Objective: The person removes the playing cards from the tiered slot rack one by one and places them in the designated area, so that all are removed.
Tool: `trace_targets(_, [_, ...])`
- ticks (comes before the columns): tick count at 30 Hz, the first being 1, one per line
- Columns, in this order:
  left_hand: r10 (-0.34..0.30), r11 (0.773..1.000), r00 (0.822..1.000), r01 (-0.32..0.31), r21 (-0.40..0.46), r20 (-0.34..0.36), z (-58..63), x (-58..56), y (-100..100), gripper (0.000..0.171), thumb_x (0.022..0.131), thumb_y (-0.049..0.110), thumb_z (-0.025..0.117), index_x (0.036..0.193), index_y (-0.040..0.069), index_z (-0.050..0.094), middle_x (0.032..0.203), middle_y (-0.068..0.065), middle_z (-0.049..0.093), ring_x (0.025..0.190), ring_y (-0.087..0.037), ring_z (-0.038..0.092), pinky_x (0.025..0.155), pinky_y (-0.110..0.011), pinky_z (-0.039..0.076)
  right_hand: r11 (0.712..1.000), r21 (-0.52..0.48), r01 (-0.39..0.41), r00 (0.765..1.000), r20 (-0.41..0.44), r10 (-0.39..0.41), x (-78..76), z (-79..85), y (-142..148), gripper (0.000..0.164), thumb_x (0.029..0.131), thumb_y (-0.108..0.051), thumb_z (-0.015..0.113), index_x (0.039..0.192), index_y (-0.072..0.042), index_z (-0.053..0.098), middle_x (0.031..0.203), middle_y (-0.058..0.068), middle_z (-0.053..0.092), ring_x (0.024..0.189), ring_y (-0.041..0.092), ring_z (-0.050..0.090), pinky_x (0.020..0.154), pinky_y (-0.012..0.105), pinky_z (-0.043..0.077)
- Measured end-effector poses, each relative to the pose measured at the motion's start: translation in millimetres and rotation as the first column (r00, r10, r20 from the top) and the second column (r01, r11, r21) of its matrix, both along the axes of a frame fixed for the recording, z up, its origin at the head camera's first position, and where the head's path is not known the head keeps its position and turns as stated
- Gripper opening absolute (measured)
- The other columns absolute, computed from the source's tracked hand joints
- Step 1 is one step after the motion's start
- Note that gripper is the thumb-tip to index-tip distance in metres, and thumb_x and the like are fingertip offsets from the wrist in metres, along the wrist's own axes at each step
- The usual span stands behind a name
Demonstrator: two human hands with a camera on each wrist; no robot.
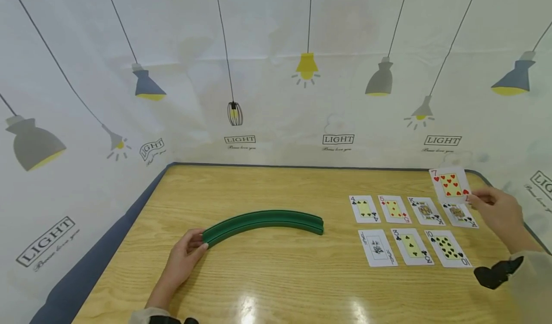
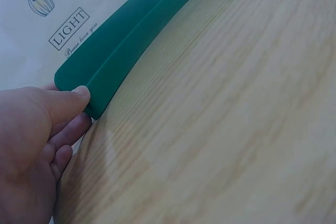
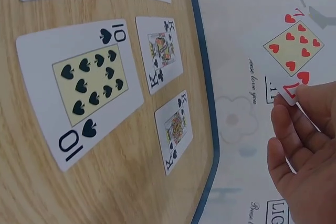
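Note:
My left hand [image 1: 183,259] pinches the left end of a curved green card holder [image 1: 263,218], thumb on its front face, as the left wrist view shows. The holder has a long groove and bears no cards. At the far right, my right hand [image 1: 496,211] holds a seven of hearts [image 1: 448,182] by its lower right corner, face showing. That card is raised over the table and overlaps the top of the king of spades [image 1: 458,214] in the head view. In the right wrist view, the ten of spades [image 3: 86,87] lies nearest the camera.
Face up on the wooden table [image 1: 276,276] lie two rows of cards. Behind are the four of clubs [image 1: 363,209], five of diamonds [image 1: 393,209] and king of clubs [image 1: 426,211]; in front, a joker [image 1: 377,248] and three of clubs [image 1: 412,247]. A lamp-print curtain [image 1: 276,98] borders the table.

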State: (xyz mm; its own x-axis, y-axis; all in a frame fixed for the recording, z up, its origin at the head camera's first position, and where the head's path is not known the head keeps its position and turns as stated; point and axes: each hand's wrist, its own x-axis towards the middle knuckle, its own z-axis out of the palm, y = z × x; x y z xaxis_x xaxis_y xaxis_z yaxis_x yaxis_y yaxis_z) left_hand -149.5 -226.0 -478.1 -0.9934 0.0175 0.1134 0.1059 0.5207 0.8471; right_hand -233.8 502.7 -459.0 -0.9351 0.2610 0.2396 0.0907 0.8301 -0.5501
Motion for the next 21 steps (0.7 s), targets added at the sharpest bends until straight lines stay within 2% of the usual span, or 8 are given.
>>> trace_targets(3, [0.005, 1.000, 1.000, -0.005, 0.002, 0.012, -0.6, -0.7, 0, 0.035, 0.089, 0.005, 0.059, 0.123, 0.004, 0.051, 0.108, -0.014, 0.057, 0.098, -0.025, 0.056, 0.083, -0.035, 0.046, 0.996, 0.054, 0.077, 0.997, -0.017, -0.077, -12.8, -39.7, 42, 0.046, 0.091, -0.049, 0.045, 0.112, -0.009, 0.056, 0.082, 0.000, 0.060, 0.062, 0.004, 0.051, 0.048, 0.028, 0.040])
trace_targets(4, [0.004, 1.000, 1.000, -0.004, 0.004, 0.011, -1.0, -0.6, 0, 0.035, 0.089, 0.006, 0.059, 0.123, 0.004, 0.051, 0.109, -0.014, 0.057, 0.098, -0.025, 0.056, 0.083, -0.035, 0.046, 0.996, 0.028, 0.088, 0.996, 0.011, -0.088, -9.1, -38.8, 43, 0.053, 0.093, -0.046, 0.045, 0.116, 0.001, 0.053, 0.084, 0.009, 0.060, 0.064, 0.010, 0.054, 0.049, 0.032, 0.040])
trace_targets(7, [0.003, 1.000, 1.000, -0.003, 0.006, 0.007, -1.7, 0.0, 0, 0.034, 0.090, 0.008, 0.059, 0.123, 0.005, 0.051, 0.109, -0.013, 0.057, 0.098, -0.025, 0.056, 0.083, -0.034, 0.046, 0.995, 0.036, 0.090, 0.996, 0.008, -0.090, 6.9, -35.4, 43, 0.049, 0.095, -0.039, 0.043, 0.116, 0.005, 0.050, 0.082, 0.008, 0.058, 0.060, 0.008, 0.054, 0.046, 0.029, 0.042])
trace_targets(10, [0.003, 1.000, 1.000, -0.003, 0.007, 0.002, -2.0, 0.6, 0, 0.034, 0.090, 0.008, 0.059, 0.123, 0.005, 0.051, 0.109, -0.013, 0.057, 0.098, -0.024, 0.056, 0.083, -0.034, 0.046, 0.997, 0.010, 0.075, 0.997, 0.015, -0.075, 20.5, -37.7, 47, 0.048, 0.097, -0.033, 0.043, 0.118, 0.010, 0.048, 0.090, 0.020, 0.056, 0.059, 0.005, 0.050, 0.046, 0.028, 0.042])
trace_targets(11, [0.003, 1.000, 1.000, -0.003, 0.008, 0.002, -2.0, 0.6, 0, 0.034, 0.090, 0.008, 0.059, 0.123, 0.005, 0.051, 0.109, -0.013, 0.057, 0.099, -0.025, 0.056, 0.084, -0.035, 0.046, 0.997, 0.021, 0.074, 0.997, 0.012, -0.074, 23.8, -41.1, 49, 0.048, 0.097, -0.032, 0.042, 0.118, 0.011, 0.047, 0.090, 0.021, 0.056, 0.057, 0.000, 0.047, 0.044, 0.026, 0.042])
trace_targets(14, [0.003, 1.000, 1.000, -0.003, 0.011, 0.005, -1.8, 0.6, 0, 0.035, 0.090, 0.009, 0.059, 0.123, 0.005, 0.051, 0.108, -0.013, 0.057, 0.099, -0.025, 0.056, 0.085, -0.037, 0.046, 0.996, -0.016, 0.087, 0.995, 0.058, -0.086, 34.9, -45.4, 53, 0.051, 0.098, -0.032, 0.041, 0.119, 0.015, 0.044, 0.093, 0.025, 0.054, 0.058, 0.001, 0.046, 0.045, 0.026, 0.042])
trace_targets(21, [0.006, 1.000, 1.000, -0.006, 0.004, 0.000, -1.7, 0.8, -1, 0.034, 0.090, 0.008, 0.059, 0.123, 0.005, 0.051, 0.108, -0.013, 0.057, 0.099, -0.025, 0.056, 0.084, -0.036, 0.046, 0.987, -0.034, 0.156, 0.977, 0.152, -0.150, 53.2, -46.2, 48, 0.043, 0.098, -0.018, 0.043, 0.114, 0.022, 0.042, 0.083, 0.026, 0.053, 0.064, 0.025, 0.052, 0.046, 0.029, 0.042])
